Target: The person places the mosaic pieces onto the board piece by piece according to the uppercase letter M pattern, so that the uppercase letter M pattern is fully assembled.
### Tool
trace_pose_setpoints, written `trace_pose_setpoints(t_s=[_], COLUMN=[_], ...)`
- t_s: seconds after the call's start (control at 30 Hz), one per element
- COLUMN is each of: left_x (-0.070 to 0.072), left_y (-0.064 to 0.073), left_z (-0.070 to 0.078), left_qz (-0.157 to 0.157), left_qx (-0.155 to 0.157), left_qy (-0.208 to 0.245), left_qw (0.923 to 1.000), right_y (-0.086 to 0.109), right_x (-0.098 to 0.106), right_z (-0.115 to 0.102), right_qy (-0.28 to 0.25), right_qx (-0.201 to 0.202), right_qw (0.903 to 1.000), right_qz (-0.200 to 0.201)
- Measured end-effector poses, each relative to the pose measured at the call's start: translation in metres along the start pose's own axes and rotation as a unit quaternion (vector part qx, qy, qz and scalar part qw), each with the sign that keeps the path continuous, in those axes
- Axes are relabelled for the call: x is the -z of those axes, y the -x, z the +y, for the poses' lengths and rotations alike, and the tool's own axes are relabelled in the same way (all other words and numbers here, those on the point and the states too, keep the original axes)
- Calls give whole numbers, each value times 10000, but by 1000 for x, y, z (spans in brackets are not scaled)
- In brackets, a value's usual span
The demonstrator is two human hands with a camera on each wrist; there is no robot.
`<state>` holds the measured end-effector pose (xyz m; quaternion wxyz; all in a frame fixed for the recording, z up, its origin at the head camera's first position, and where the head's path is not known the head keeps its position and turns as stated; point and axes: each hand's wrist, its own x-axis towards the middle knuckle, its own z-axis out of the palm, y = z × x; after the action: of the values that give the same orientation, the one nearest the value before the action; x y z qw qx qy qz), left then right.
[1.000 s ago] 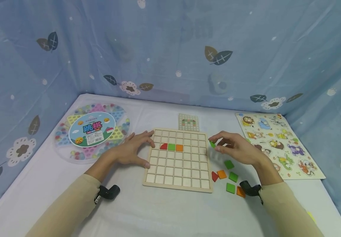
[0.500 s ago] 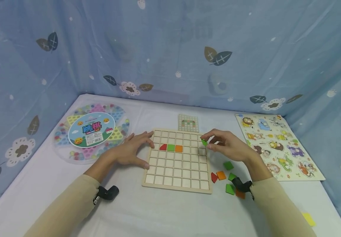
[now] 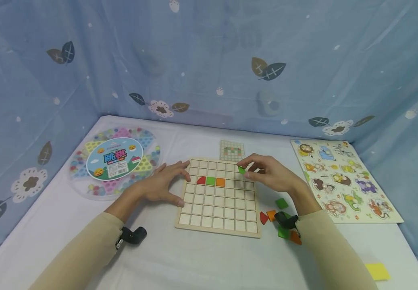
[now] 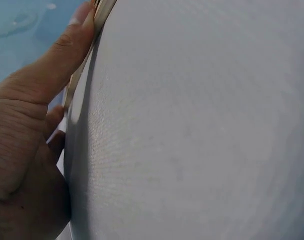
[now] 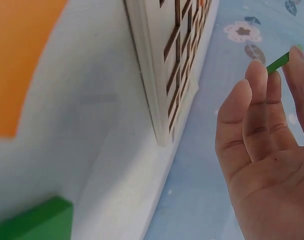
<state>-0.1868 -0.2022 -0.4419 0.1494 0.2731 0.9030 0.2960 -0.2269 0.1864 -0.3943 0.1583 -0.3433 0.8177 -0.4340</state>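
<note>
A wooden grid board (image 3: 209,222) lies flat on the white table. In one of its upper rows sit a red piece with a curved corner (image 3: 202,180), a green square tile (image 3: 211,181) and an orange square tile (image 3: 220,182), side by side. My left hand (image 3: 159,185) is spread at the board's left side; its thumb (image 4: 66,52) touches the edge in the left wrist view. Over the upper right cells, my right hand (image 3: 272,173) pinches another green tile (image 3: 242,169) between thumb and fingertips, tilted and raised above the grid.
Loose green, orange and red tiles (image 3: 264,218) lie right of the board, partly under my right wrist. A pattern card (image 3: 232,147) lies behind it. A round Chinese checkers set (image 3: 114,158) stands left, an animal puzzle board (image 3: 344,181) right. A yellow piece (image 3: 377,272) lies near right.
My right hand has moved left with the green tile, from beside the board's right edge to over its upper right cells. My left hand stays in place.
</note>
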Motion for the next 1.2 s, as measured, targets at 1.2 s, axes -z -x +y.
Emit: trace_pose_setpoints(t_s=[1.2], left_x=[0], left_y=[0], left_z=[0], left_qz=[-11], left_qx=[39], left_qy=[40], left_qw=[10000], right_y=[-29], right_x=[-25], right_z=[-2], right_qy=[840], right_qx=[-290], right_qw=[9939], right_qz=[-656])
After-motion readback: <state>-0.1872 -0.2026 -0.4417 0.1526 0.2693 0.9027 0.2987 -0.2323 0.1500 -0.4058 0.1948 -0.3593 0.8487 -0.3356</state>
